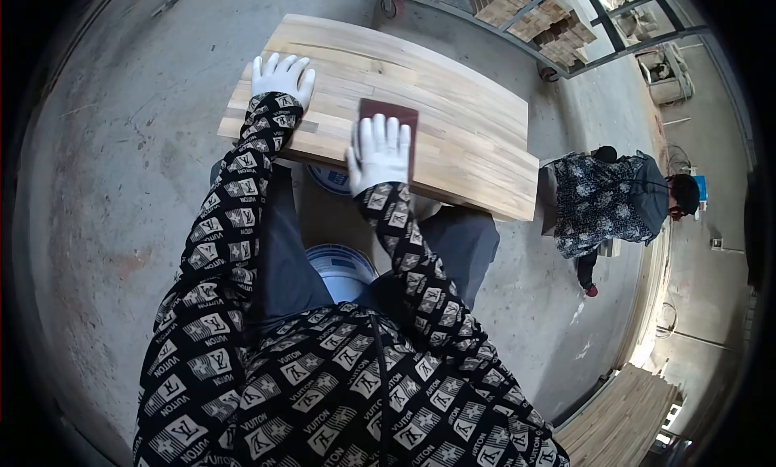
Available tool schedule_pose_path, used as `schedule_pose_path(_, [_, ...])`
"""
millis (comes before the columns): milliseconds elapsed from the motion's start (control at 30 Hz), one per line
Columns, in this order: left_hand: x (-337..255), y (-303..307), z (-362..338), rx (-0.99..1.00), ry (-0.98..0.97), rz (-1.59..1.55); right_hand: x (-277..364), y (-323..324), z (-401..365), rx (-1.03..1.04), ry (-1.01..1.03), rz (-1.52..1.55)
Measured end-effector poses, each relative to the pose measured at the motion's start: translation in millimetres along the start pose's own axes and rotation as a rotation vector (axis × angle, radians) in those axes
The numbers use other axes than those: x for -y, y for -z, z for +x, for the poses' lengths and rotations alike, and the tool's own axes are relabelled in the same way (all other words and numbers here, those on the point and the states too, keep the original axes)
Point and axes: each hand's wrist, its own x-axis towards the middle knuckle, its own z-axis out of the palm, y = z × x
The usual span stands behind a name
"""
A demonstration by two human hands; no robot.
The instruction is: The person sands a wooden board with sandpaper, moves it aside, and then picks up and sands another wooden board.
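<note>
A pale wooden board made of joined strips lies across in front of me, over my knees and a bucket. My left hand, in a white glove, rests on its left end with fingers spread. In a matching white glove, my right hand lies flat on a dark reddish-brown sheet of sandpaper, fingers stretched out and thumb off to the side. The sheet sits on the board near its middle, and its underside is hidden.
Below me is a blue and white bucket, with another bucket partly under the board. A person in a patterned top is at the right. A wheeled metal rack holds wood blocks. Stacked wooden boards lie lower right.
</note>
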Motion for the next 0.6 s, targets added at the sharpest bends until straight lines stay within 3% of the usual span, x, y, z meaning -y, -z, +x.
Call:
schedule_pose_path(100, [2.0, -1.5, 0.6, 0.004, -0.012, -0.023, 19.7, 7.5, -5.3, 0.027, 0.086, 0.11])
schedule_pose_path(233, [1.9, -2.3, -0.1, 0.009, -0.006, -0.045, -25.4, 27.4, -21.6, 0.04, 0.057, 0.08])
schedule_pose_path(367, [-0.1, 1.6, -0.2, 0.018, -0.008, -0.002, -127.8, 40.9, -45.1, -0.035, -0.118, -0.172])
schedule_pose_path(467, [0.2, 1.8, 0.0, 0.021, 0.0, -0.002, -181.7, 54.8, -50.1, 0.043, -0.293, -0.185])
schedule_pose_path(567, [-1.5, 2.7, 0.5, 0.017, 0.002, 0.001, -174.9, 40.7, -40.4, 0.018, -0.396, -0.378])
schedule_pose_path(600, [-1.1, 3.7, 0.1, 0.014, -0.004, 0.004, -149.8, 50.4, -24.2, 0.128, -0.431, -0.295])
